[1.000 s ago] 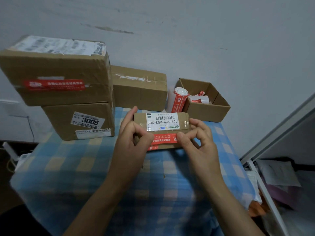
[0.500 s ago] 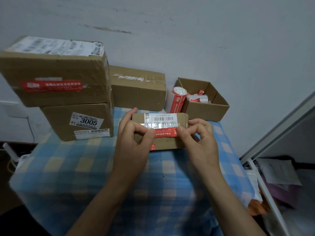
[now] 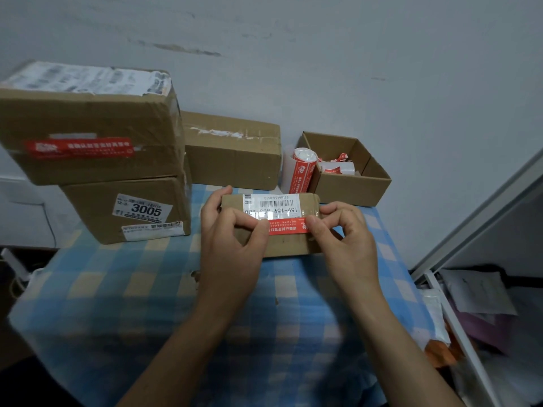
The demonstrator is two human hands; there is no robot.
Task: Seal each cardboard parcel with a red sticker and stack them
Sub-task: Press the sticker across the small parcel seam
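Holding centre frame: small cardboard parcel [image 3: 282,248] on the blue-and-yellow checked tablecloth [image 3: 117,289], white barcode label [image 3: 271,203] on its top face. Red sticker [image 3: 289,226] lies across the parcel's near upper edge, just below the label.

Left hand [image 3: 232,245]: thumb and forefinger curled, pinching the sticker's left end against the cardboard; one finger shows behind the parcel's far left corner. Right hand [image 3: 343,239]: thumb and forefinger pinching the sticker's right end near the parcel's right corner. Strip fully stuck down or partly lifted, cannot tell; fingers cover both ends.

Left of frame: two larger boxes stacked. Upper box [image 3: 88,118] carries a red seal [image 3: 79,148] across its front; lower box [image 3: 88,212] is marked 3005. Just right of the stack, against the wall, a closed box [image 3: 232,154]. Further right, upper centre-right, an open box [image 3: 349,186] with red-and-white scraps inside. Sticker roll [image 3: 302,168] stands upright, touching the open box's left wall.
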